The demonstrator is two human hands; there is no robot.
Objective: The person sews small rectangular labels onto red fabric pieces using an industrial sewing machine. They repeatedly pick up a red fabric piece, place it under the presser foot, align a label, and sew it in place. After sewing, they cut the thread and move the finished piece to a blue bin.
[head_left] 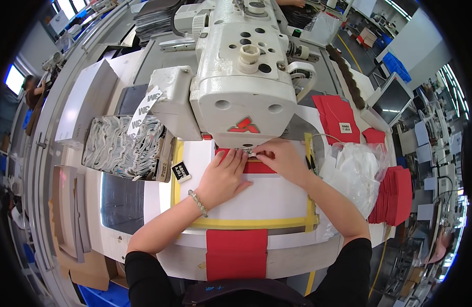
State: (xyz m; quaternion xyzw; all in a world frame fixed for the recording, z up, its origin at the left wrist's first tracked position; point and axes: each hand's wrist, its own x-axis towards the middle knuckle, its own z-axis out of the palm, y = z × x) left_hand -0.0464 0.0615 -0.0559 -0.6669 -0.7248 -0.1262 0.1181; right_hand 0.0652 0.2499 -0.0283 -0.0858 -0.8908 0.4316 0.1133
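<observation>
Sewing machine (243, 87) | red fabric (261, 168) beneath left hand (221, 179), laid flat | right hand (286, 159) pinching white label (249, 152)

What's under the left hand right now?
The left hand has its fingers over a red piece, visible on both sides of them, and its palm over a white sheet. Whatever lies directly beneath the palm and fingers is covered, so I can't tell.

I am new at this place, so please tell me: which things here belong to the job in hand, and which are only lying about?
Likely the job:
red piece under left hand
small label at right hand
white machine
yellow-edged sheet
red stack

Probably just lying about:
long white box
open cardboard tray
crumpled plastic bag
</observation>
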